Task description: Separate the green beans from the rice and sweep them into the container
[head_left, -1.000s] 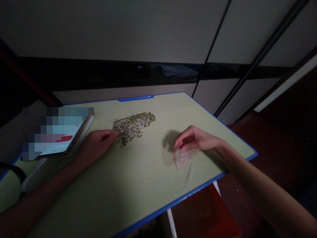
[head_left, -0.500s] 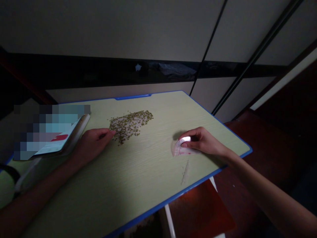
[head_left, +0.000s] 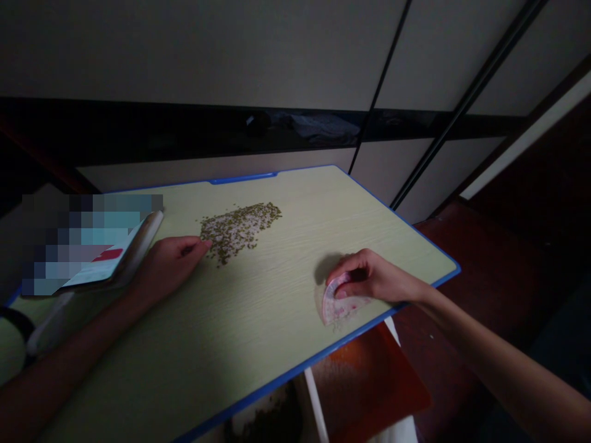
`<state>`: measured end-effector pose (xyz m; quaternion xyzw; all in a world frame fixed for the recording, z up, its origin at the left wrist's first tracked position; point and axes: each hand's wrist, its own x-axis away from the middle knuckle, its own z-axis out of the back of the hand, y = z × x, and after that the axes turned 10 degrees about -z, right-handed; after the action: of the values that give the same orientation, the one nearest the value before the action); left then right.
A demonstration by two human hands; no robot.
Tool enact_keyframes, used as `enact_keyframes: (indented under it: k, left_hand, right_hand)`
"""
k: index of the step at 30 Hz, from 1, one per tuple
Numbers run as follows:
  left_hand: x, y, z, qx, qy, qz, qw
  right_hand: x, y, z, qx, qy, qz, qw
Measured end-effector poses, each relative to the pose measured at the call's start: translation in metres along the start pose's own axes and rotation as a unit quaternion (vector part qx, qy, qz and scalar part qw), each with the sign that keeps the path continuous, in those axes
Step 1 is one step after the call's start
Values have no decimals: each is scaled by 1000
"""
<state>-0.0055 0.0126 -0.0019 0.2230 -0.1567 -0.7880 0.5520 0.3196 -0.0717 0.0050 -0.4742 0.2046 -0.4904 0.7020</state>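
A pile of small green beans mixed with pale grains (head_left: 237,226) lies on a light wooden table with a blue rim (head_left: 258,344). My left hand (head_left: 168,264) rests flat beside the pile, its fingertips at the pile's left edge, fingers loosely curled and holding nothing. My right hand (head_left: 369,277) is closed on a clear half-round protractor with red marks (head_left: 335,304), pressing it down on the table close to the front right edge.
An open book or booklet (head_left: 106,258) lies at the table's left, partly blurred out. Below the front edge there is an orange-red surface (head_left: 369,381) and a white table leg (head_left: 314,406). A dark wall strip runs behind the table.
My right hand has drawn the protractor toward the front edge of the table, over the thin line of grains that lay there. The left hand has stayed by the pile.
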Motion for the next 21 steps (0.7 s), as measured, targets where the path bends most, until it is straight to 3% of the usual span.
enact_keyframes:
  k: [21]
  left_hand:
    - [-2,0,-1,-3,11,-4,1000]
  right_hand:
    - [11,3,-5,17,-10,17,1000]
